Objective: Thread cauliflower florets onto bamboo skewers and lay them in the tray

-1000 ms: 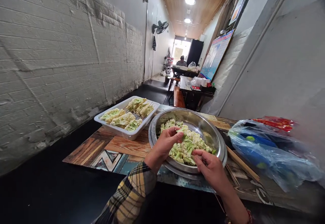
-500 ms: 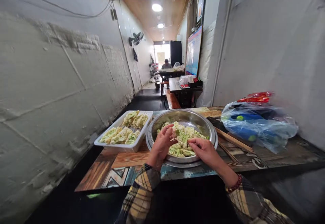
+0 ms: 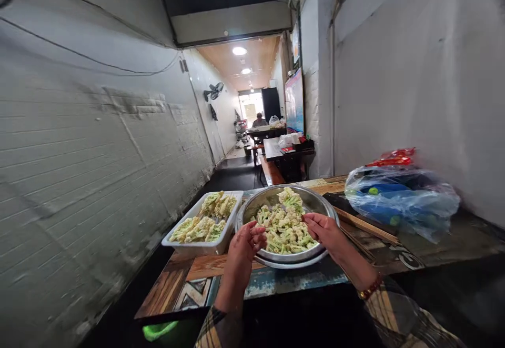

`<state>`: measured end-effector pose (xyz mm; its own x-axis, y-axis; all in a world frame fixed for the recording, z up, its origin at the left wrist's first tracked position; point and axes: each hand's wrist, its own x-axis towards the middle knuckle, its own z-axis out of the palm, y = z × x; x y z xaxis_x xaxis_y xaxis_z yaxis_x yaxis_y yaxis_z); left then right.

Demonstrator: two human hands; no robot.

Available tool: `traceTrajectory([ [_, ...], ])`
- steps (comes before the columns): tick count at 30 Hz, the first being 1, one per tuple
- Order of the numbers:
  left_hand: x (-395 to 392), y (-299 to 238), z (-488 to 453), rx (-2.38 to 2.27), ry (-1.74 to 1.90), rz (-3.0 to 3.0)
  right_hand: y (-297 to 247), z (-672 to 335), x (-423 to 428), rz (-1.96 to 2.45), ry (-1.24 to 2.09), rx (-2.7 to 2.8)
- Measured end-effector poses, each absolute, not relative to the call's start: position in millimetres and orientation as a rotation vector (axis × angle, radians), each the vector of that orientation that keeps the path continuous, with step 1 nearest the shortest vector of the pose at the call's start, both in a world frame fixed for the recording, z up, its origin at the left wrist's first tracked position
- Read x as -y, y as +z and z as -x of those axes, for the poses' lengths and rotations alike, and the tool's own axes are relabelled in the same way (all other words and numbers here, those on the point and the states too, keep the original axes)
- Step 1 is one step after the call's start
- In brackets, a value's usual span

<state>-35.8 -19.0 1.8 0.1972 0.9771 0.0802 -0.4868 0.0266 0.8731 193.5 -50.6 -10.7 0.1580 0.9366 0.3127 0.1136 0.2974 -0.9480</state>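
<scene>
A steel bowl (image 3: 321, 208) of cut cauliflower (image 3: 286, 232) sits on the table in front of me. My right hand (image 3: 321, 229) is over its right side, thumb and fingers pinched on a cauliflower skewer (image 3: 290, 200); the florets at its end are raised above the pile, and the stick is mostly hidden. At the bowl's near left rim is my left hand (image 3: 246, 242), fingers loosely curled and apart, with nothing seen in it. Left of the bowl, a white plastic tray (image 3: 224, 240) contains several cauliflower skewers with thin sticks showing.
Bare wooden sticks (image 3: 369, 225) lie right of the bowl. Beyond them rests a clear plastic bag (image 3: 410, 206) with blue and green contents, and a red packet (image 3: 394, 157) behind. Walls flank both sides. A person (image 3: 259, 120) sits far back near other tables.
My left hand has drawn back from the florets to the bowl's near left rim. The skewered cauliflower now stands higher at my right fingertips. The camera view has tilted upward.
</scene>
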Motion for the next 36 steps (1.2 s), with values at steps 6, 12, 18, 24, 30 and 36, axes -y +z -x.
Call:
traceTrajectory([
  [6, 45, -37, 87, -0.944, 1.555, -1.094, -1, -208, 59, 1.344, 0.464, 1.684],
  [12, 42, -77, 137, -1.353, 1.67, -1.037, 33, -204, 25, 1.217, 0.058, 2.121],
  [18, 31, -84, 162, -1.655, 1.688, -1.266, 54, -149, -19, 1.134, 0.011, 2.316],
  [24, 16, -86, 183, -1.795, 1.712, -1.522, 58, -94, -78, 0.872, 0.062, 2.538],
  [30, -5, -77, 191, -1.977, 1.875, -1.89, 44, -45, -138, 0.696, 0.012, 2.67],
  [36, -30, -64, 184, -1.947, 1.829, -2.129, 24, -14, -172, 0.587, 0.244, 2.608],
])
